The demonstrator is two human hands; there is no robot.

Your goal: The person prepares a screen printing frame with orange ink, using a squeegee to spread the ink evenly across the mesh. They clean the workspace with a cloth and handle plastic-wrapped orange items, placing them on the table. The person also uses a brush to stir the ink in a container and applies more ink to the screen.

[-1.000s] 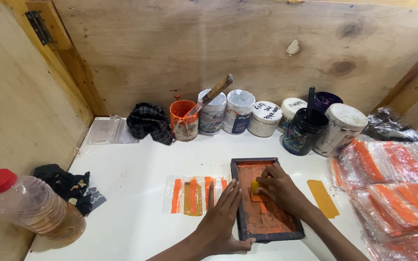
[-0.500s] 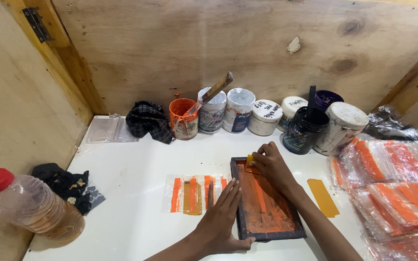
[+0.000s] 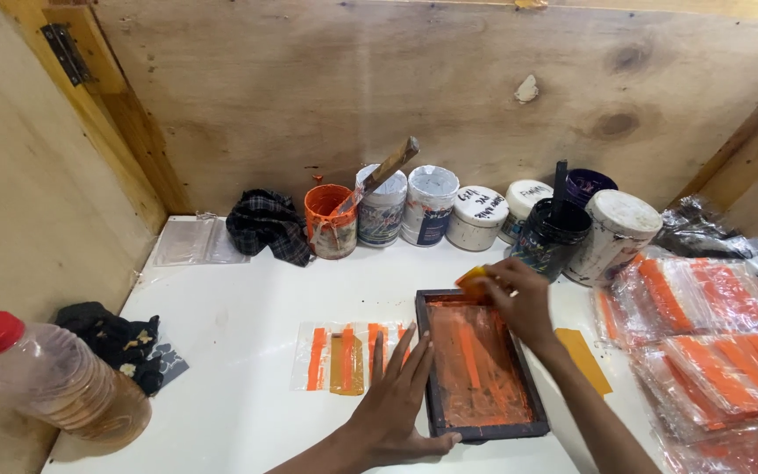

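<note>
right hand point(image 3: 519, 303) pinches a small yellow squeegee point(image 3: 474, 281), set at the 12 o'clock end of the dark-framed screen point(image 3: 477, 369), fingers closed on it. screen lies flat on the white surface point(image 3: 247, 412), mesh smeared orange. left hand point(image 3: 396, 408) lies flat, fingers spread, against the frame's 9 o'clock edge, fingertips over a clear printed pouch point(image 3: 344, 355) with orange bars. at 12 o'clock from the screen, a row of paint jars point(image 3: 475, 215) along the plywood wall. at 3 o'clock, stacked orange-printed pouches point(image 3: 712, 342). at 9 o'clock, a red-capped bottle point(image 3: 54, 382).
</note>
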